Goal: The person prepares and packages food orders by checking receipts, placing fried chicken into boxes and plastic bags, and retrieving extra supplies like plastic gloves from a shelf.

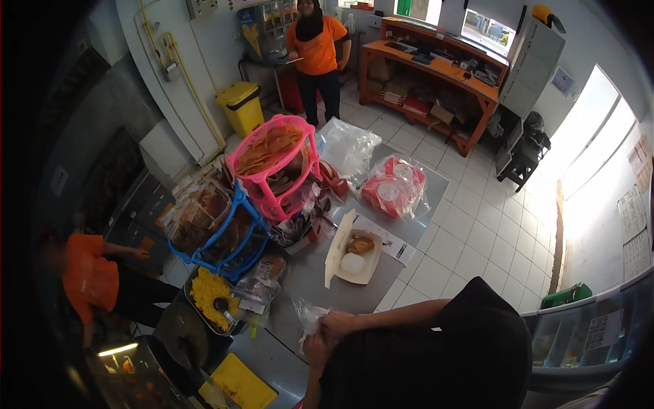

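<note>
My right hand (337, 325) and my left hand (317, 350) meet at the steel table's edge. Both are closed on a small clear plastic bag (306, 314); its contents are hard to make out. Beyond them an open paper food box (361, 275) holds a white mound of rice (352, 263) and a piece of fried food (360, 245). The box rests partly on a printed paper slip (398, 247). To the left of my hands lie clear packets (261, 280) and a metal pan (196, 307) of yellow food (207, 292) with a ladle (221, 305) in it.
Pink (273, 171) and blue (219, 258) plastic racks hold packets and brown paper. Bagged red boxes (393, 189) sit at the table's far end. A yellow cutting board (244, 381) and knife (214, 386) lie nearby. Two people in orange shirts stand left (92, 278) and far (319, 46).
</note>
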The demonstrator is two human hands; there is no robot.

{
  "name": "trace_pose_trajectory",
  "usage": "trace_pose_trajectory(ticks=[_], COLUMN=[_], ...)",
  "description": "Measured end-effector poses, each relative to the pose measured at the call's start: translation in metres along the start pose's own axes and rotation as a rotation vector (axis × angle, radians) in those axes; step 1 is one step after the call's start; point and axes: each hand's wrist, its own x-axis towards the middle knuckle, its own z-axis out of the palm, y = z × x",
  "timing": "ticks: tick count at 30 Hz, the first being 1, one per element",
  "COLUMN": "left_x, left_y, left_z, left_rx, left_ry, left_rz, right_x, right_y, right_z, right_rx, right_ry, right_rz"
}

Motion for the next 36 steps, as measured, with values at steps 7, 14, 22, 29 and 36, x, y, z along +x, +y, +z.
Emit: trace_pose_trajectory(ticks=[7,14,22,29,36], left_x=[0.023,0.027,0.030,0.023,0.024], left_y=[0.029,0.012,0.008,0.030,0.022], left_z=[-0.023,-0.002,-0.004,-0.028,-0.042], left_rx=[-0.201,-0.253,-0.354,-0.227,-0.630], left_ry=[0.145,0.166,0.098,0.042,-0.009], left_rz=[-0.116,-0.144,-0.290,-0.227,-0.375], right_x=[0.003,0.014,0.007,0.005,0.004], right_y=[0.001,0.019,0.016,-0.002,-0.003], right_z=[-0.006,-0.005,-0.019,-0.022,-0.034], right_rx=[0.043,0.141,0.169,0.152,0.211], right_ry=[-0.011,-0.055,-0.142,-0.161,-0.286], right_rz=[-0.039,-0.165,-0.222,-0.110,0.023])
